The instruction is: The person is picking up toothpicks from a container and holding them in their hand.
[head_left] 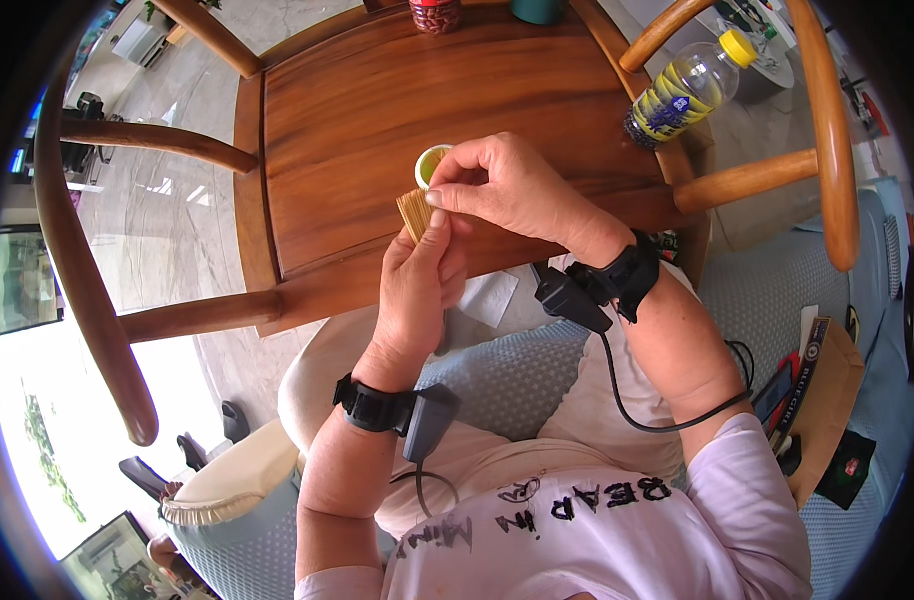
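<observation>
My left hand point(423, 281) grips a bundle of thin wooden sticks point(413, 215), toothpick-like, with their ends fanned upward past the thumb. My right hand point(505, 180) is bent over the top of the bundle, its thumb tip against the sticks and its fingers curled together. Whether a stick is pinched between those fingers is hidden. Just beyond the bundle, a small round cup point(422, 166) with a white rim and green inside is partly covered by my right fingers. A few thin sticks seem to show inside it. Below it spreads the brown wooden seat point(352, 127) of an armchair.
A clear bottle point(678, 94) with a yellow cap and dark grains inside stands at the seat's right edge. At the back are a jar of reddish beans or nuts point(435, 16) and a green container point(538, 9). Wooden armrests point(81, 262) flank the seat. Cables point(614, 390) hang from my wristbands.
</observation>
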Tool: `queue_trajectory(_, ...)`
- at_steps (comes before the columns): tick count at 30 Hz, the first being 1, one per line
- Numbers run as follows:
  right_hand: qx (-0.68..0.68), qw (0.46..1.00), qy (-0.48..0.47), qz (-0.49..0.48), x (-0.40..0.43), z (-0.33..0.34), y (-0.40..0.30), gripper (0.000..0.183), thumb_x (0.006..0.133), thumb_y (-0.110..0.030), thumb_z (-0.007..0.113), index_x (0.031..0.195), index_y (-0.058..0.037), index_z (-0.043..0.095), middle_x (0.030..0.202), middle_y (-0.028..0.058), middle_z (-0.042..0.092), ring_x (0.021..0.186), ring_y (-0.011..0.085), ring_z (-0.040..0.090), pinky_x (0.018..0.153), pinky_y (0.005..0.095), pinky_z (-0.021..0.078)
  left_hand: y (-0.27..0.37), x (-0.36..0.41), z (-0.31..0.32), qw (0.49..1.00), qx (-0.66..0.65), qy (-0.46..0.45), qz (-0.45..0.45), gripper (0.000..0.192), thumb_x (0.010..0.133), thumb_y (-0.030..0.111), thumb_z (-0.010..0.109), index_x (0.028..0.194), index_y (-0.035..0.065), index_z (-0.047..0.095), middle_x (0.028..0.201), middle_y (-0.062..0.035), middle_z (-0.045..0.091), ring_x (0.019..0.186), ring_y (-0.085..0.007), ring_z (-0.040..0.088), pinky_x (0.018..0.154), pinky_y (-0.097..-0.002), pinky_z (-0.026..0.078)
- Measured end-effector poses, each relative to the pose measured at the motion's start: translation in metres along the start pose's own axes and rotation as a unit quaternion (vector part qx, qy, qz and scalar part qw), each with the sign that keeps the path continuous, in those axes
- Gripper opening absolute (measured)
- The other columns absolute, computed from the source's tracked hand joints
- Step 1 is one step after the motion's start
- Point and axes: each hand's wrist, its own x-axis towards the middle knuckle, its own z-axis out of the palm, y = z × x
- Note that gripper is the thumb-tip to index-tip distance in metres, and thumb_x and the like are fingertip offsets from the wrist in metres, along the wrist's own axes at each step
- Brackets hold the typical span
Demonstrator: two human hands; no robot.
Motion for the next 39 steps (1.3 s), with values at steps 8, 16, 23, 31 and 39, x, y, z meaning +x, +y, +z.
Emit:
queue_trajectory(8,0.003,0.998,0.065,-0.003,0.001,-0.003,-0.001,0.014,0.081,-0.012,0.07,0.084,0.0015,0.069,0.071,0.0044,0.068,0.064,0.0074,0.059,0.06,0.0237,0.0486,-0.001,-0.001,0.0,1.0,-0.007,0.016,0.012,0.023,0.102,0.028,0.041,0.095,0.0093,0.053,0.057,0.0071,0.03,0.044,-0.0018,0.022,0.039,-0.0179,0.019)
queue_trajectory(16,-0.164,0.964,0.188,-0.094,0.003,-0.009,-0.001,0.008,0.078,-0.012,0.07,0.079,-0.0047,0.068,0.069,0.0051,0.064,0.062,0.0141,0.063,0.057,0.0263,0.049,-0.002,0.001,-0.001,0.999,-0.011,0.037,0.012,0.023,0.102,0.027,0.042,0.093,0.0091,0.053,0.057,0.0071,0.03,0.044,-0.0018,0.023,0.039,-0.0178,0.019)
queue_trajectory(23,-0.244,0.956,0.135,-0.09,0.0,0.0,-0.001,0.015,0.081,-0.018,0.071,0.083,-0.0031,0.068,0.071,0.0053,0.064,0.061,0.0123,0.059,0.055,0.0264,0.0459,-0.002,0.001,-0.001,1.0,-0.005,0.026,0.006,0.023,0.102,0.027,0.041,0.093,0.0088,0.053,0.056,0.0069,0.031,0.043,-0.0021,0.023,0.038,-0.0181,0.019)
queue_trajectory(31,-0.049,0.998,-0.017,0.039,-0.001,0.001,-0.006,0.018,0.083,-0.016,0.07,0.085,0.0013,0.068,0.074,0.0048,0.067,0.07,0.0081,0.06,0.064,0.0236,0.0483,-0.002,0.001,0.0,1.0,-0.009,0.013,0.003,0.024,0.102,0.028,0.04,0.094,0.0086,0.053,0.056,0.0068,0.031,0.044,-0.0022,0.023,0.039,-0.0182,0.019)
queue_trajectory(39,0.016,1.0,0.0,-0.002,0.0,0.003,0.002,0.011,0.083,-0.008,0.066,0.083,0.0027,0.066,0.068,0.0033,0.064,0.059,0.0068,0.057,0.058,0.0224,0.0476,-0.002,0.001,-0.001,1.0,0.003,0.002,0.006,0.025,0.102,0.028,0.039,0.095,0.0086,0.052,0.057,0.007,0.031,0.044,-0.0022,0.022,0.039,-0.0183,0.019)
